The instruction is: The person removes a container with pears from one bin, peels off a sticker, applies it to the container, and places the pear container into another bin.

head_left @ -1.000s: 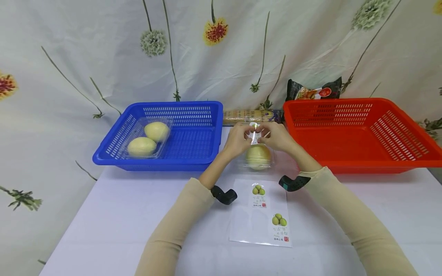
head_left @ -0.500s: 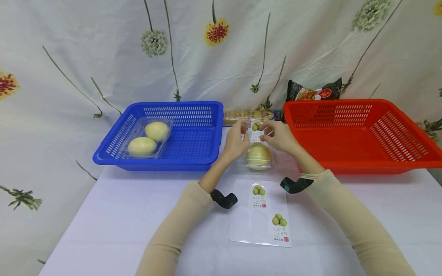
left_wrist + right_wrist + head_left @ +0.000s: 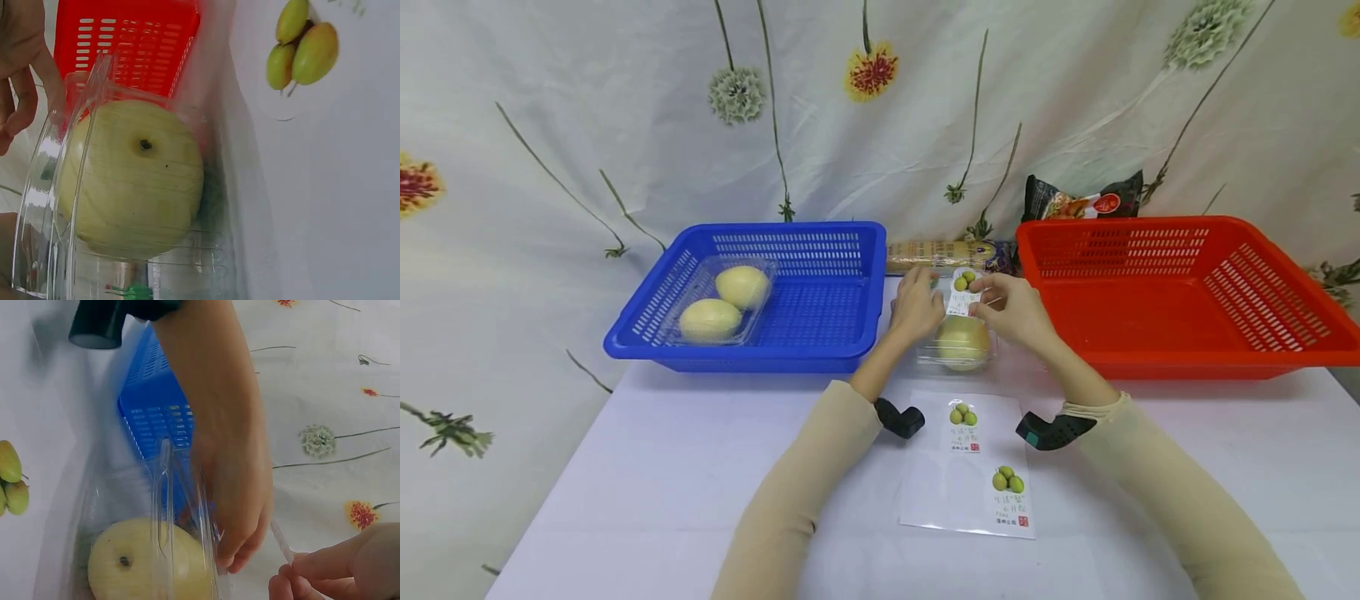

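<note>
So the small pear sticker [image 3: 962, 291] is now held up clear of the backing, pinched between thumb and fingertips of the right hand [image 3: 1011, 310]. A second ago it was just a crumpled white bit worked between both hands; now its printed face is turned toward the head camera, and it sits a touch lower and further right than half a second ago. Looks like the peeling is done and the label is ready to be stuck on.

The left hand [image 3: 916, 305] has been moved off the sticker and is rested on the far-left edge of the clear plastic box [image 3: 958, 354], fingers relaxed and draped over the rim rather than curled tight, as seen from the right wrist view. The box is between the two baskets on the white table [image 3: 662, 467], with one yellow-green pear [image 3: 962, 342] inside, and its lid looks to be stood partly open.

The sticker sheet [image 3: 966, 467] is laid flat near the person, two stickers left on it. A blue basket [image 3: 760, 337] on the left holds another boxed pair of pears; the red basket [image 3: 1187, 358] is on the right.
</note>
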Action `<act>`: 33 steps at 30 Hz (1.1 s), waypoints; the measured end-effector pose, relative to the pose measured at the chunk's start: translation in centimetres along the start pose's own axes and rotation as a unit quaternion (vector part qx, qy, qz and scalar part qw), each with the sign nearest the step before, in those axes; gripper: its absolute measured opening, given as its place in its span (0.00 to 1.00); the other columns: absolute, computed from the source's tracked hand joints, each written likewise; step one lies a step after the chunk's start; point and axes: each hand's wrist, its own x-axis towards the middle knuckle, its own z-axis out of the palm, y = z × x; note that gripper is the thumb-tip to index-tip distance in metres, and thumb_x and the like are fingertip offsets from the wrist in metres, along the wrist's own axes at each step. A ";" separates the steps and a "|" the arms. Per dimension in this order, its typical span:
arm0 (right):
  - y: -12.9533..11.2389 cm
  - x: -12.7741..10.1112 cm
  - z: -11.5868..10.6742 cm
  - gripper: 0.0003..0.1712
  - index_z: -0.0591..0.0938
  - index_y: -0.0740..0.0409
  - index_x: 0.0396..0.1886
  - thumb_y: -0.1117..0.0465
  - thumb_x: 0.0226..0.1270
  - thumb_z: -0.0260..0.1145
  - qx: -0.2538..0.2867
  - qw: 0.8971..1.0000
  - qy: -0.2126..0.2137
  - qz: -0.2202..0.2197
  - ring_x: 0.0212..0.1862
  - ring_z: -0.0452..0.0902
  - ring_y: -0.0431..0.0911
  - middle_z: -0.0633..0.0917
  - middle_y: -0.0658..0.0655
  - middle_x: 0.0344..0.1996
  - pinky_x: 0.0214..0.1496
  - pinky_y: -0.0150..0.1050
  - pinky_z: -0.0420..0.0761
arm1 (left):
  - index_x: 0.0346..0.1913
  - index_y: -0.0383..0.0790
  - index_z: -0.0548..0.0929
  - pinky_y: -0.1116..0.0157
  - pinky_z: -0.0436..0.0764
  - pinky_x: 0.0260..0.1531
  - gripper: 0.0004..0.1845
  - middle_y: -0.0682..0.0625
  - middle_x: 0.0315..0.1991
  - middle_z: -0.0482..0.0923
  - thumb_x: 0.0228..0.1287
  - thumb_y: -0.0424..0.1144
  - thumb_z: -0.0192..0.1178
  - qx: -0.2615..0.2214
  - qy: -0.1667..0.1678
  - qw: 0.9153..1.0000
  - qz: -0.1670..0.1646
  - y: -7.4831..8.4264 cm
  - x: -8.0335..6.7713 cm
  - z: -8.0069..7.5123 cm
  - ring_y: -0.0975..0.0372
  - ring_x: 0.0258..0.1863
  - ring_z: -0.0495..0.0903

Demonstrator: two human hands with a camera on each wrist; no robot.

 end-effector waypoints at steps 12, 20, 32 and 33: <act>0.3 -2.0 0.5 0.14 0.79 0.71 0.46 0.70 0.60 0.64 0.014 1.000 -0.003 -0.019 0.36 0.81 0.58 0.83 0.68 0.34 0.37 0.43 0.82 | 0.69 0.41 0.63 0.43 0.63 0.61 0.26 0.36 0.72 0.48 0.71 0.43 0.48 0.050 -0.053 0.997 -0.016 0.2 1.3 0.3 0.47 0.72 0.48; 0.5 -2.2 0.6 0.13 0.79 0.71 0.45 0.70 0.59 0.64 0.024 1.000 0.001 -0.020 0.39 0.81 0.59 0.83 0.68 0.34 0.41 0.48 0.82 | 0.71 0.41 0.57 0.40 0.64 0.59 0.30 0.30 0.71 0.41 0.69 0.39 0.50 0.063 -0.064 0.996 -0.010 1.2 -1.8 -0.3 0.40 0.70 0.47; 0.2 -2.3 0.5 0.17 0.77 0.72 0.50 0.69 0.62 0.62 0.095 0.993 -0.066 0.019 0.38 0.80 0.56 0.80 0.66 0.37 0.37 0.42 0.84 | 0.70 0.33 0.59 0.30 0.50 0.57 0.39 0.31 0.71 0.45 0.63 0.52 0.58 0.144 -0.110 0.983 0.009 2.1 -7.2 -1.5 0.38 0.71 0.38; 0.2 -2.3 0.5 0.17 0.77 0.72 0.50 0.69 0.62 0.63 0.094 0.993 -0.066 0.020 0.39 0.80 0.56 0.80 0.66 0.37 0.37 0.42 0.84 | 0.69 0.33 0.60 0.29 0.50 0.56 0.41 0.30 0.71 0.45 0.61 0.55 0.59 0.146 -0.107 0.983 0.011 2.0 -7.4 -1.4 0.38 0.71 0.38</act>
